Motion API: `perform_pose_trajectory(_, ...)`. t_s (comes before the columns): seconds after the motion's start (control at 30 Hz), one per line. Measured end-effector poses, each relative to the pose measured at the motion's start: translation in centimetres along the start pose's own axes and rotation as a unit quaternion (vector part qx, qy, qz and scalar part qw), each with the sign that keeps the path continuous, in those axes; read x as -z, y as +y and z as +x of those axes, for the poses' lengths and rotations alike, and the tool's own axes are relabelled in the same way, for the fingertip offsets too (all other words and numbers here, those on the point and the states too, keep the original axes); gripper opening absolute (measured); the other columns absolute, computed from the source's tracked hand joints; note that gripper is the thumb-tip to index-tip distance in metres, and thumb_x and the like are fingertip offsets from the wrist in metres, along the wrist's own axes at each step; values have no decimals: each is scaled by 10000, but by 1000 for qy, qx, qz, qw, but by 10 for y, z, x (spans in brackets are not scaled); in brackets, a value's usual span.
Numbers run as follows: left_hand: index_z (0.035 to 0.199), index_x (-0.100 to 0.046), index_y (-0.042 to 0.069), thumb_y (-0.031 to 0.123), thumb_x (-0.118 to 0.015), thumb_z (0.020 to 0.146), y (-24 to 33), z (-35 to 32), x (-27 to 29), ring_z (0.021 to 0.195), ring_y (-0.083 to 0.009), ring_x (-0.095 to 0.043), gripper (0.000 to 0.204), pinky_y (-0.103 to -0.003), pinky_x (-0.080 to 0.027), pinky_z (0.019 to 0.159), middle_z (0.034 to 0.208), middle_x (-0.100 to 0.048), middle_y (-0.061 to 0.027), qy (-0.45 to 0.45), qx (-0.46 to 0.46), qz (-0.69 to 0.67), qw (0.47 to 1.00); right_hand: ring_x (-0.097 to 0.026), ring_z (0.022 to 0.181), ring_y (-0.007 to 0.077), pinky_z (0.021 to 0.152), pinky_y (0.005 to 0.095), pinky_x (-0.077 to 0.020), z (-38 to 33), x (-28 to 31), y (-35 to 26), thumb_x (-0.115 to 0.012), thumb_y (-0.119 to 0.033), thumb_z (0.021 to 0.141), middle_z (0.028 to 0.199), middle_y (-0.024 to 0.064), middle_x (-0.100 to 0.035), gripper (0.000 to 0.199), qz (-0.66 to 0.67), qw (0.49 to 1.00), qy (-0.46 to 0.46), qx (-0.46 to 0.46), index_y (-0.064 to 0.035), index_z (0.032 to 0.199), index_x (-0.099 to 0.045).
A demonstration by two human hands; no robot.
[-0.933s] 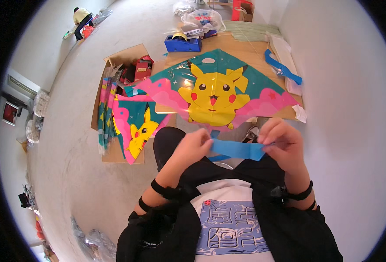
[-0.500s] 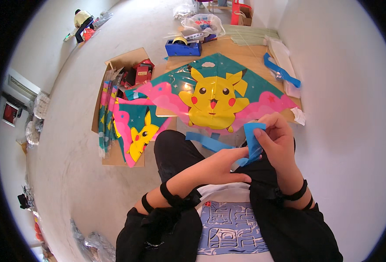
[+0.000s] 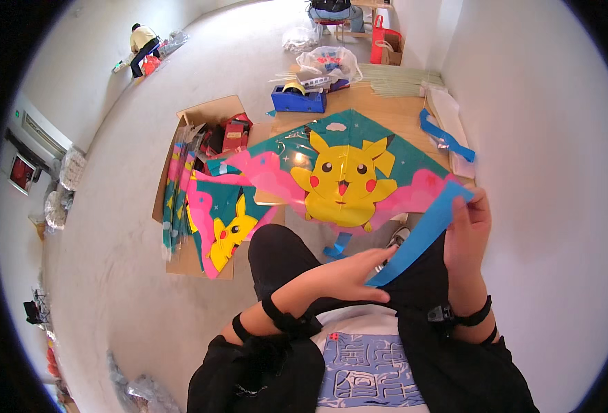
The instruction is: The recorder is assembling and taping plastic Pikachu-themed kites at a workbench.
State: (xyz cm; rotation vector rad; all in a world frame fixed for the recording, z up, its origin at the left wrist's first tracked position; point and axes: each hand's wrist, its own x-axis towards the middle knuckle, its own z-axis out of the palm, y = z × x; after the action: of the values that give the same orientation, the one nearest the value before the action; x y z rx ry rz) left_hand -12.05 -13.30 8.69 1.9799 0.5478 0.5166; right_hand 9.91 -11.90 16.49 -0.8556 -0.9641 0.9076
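A straight blue plastic strip [image 3: 417, 241] slants between my two hands above my lap. At its upper end, the thumb and fingers of my right hand [image 3: 470, 224] are closed on it. Its lower end runs in at the fingers of my left hand [image 3: 348, 275], which partly hide it; the left thumb sticks out below. Beyond my hands a kite sail [image 3: 338, 172] lies spread on the wooden table, green and pink with a yellow cartoon figure. Another blue strip [image 3: 337, 246] hangs at its near edge.
An open cardboard box [image 3: 211, 107] with packed kites and a matching sail [image 3: 225, 227] stands left of the table. A blue tape dispenser [image 3: 298, 102], a plastic bag [image 3: 331, 63] and thin sticks [image 3: 400, 80] lie at the back. A white wall [image 3: 551, 206] rises on the right.
My right hand has moved up and right, drawing the folded blue strip out into a long straight length. The left hand stays near the lap. The view has tilted slightly upward.
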Motion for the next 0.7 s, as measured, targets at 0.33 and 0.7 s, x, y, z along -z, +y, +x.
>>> perform_pose_trajectory(0.33,1017,-590,26,49,-679,893,-26,58,56,893,-82,-593,154,-250,-488,810,941,-611,-1,249,-45,-238,938,-446,712,21,624,177,-365,30,-33,44,-665,1,883,806,-57,-467,157,-125,967,-205,-79,-80,911,-533)
perform_pose_trajectory(0.7,975,-599,31,97,-664,919,-167,97,92,809,-36,-570,108,-201,-470,729,915,-598,30,246,53,-329,910,-523,714,40,629,200,-444,217,-90,74,-603,-115,936,811,-27,-559,132,-380,880,-269,-91,-36,1042,-612)
